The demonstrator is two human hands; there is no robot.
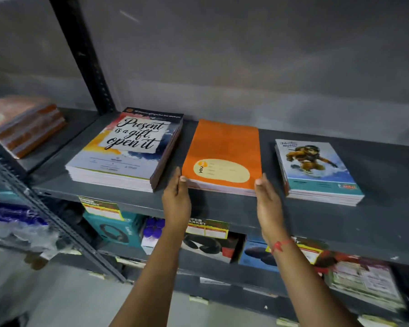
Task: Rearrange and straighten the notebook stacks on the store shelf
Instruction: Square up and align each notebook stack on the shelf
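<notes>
Orange notebook stack point(223, 156) lies mid-shelf on the grey metal shelf point(340, 223), between the "Present is a gift" stack point(125, 149) on its left and the cartoon-cover stack point(316, 171) on its right. The left hand point(176, 197) and right hand point(267, 201) press flat, straight fingers point(260, 182) against its near corners, gripping nothing.

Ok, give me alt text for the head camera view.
Left hand and right hand flank the near corners of an orange notebook stack on a grey shelf, between a "Present is a gift" stack and a cartoon-cover stack.
</notes>
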